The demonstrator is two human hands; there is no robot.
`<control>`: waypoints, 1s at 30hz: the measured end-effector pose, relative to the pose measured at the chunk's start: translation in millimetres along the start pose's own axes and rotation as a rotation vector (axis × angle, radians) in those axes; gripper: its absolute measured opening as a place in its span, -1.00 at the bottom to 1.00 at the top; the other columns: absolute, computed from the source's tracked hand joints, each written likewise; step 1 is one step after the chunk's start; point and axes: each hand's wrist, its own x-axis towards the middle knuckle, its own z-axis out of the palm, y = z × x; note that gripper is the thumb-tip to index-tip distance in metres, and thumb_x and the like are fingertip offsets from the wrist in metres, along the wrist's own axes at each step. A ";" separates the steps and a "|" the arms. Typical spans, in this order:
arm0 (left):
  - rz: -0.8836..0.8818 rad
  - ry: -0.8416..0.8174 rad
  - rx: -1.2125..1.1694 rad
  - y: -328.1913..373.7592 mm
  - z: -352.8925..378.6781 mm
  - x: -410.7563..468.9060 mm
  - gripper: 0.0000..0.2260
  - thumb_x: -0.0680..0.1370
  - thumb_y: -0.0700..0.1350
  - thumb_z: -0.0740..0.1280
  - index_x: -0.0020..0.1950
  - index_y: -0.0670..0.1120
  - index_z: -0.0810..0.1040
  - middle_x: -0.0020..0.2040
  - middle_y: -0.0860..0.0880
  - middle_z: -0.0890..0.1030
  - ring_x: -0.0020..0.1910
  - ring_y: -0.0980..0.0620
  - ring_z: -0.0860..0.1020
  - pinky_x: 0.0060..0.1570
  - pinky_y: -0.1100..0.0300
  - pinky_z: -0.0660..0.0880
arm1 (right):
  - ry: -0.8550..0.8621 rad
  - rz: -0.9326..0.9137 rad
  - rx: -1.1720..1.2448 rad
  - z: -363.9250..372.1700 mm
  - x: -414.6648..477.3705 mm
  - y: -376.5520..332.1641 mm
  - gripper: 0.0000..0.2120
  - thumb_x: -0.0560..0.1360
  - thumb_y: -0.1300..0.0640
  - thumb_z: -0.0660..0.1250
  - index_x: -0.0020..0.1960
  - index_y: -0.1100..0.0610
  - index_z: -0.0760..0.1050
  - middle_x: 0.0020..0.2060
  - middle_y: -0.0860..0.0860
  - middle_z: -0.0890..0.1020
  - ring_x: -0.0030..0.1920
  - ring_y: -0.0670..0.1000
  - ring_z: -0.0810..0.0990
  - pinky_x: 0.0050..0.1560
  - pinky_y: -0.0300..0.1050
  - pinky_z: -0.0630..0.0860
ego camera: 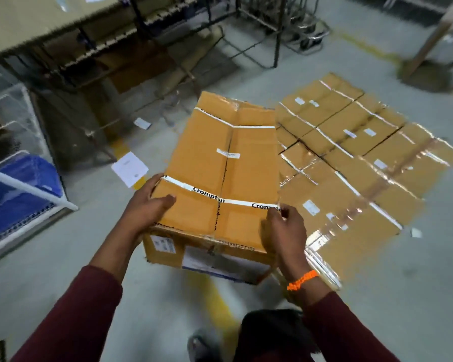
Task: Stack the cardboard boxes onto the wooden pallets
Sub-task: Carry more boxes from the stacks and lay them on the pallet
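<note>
I hold a long cardboard box [207, 163] with white printed straps across its top, raised off the floor in the middle of the view. My left hand [147, 207] grips its near left corner, thumb on top. My right hand [283, 231] clasps the near right edge; an orange band circles that wrist. To the right, a flat layer of several taped cardboard boxes [356, 163] lies low on the floor. Whatever pallet is under them is hidden. The held box overlaps the left edge of that layer in the view.
A metal-framed work table [63, 27] stands at the back left, with rods and frames beneath it. A white rack with a blue bin [16, 189] is at the left. Loose paper sheets [130, 168] lie on the grey floor. A yellow floor line [212, 296] runs under me.
</note>
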 end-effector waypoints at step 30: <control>0.291 -0.816 0.107 -48.4 208.9 447.0 -0.43 0.60 -0.22 0.38 0.56 0.11 0.35 0.48 0.14 0.45 0.42 0.20 0.43 0.33 0.26 0.38 | 0.850 0.251 -0.205 225.5 207.2 118.9 -0.41 0.40 -0.01 0.24 0.38 0.20 0.46 0.12 0.18 0.54 0.18 0.17 0.36 0.26 0.06 0.31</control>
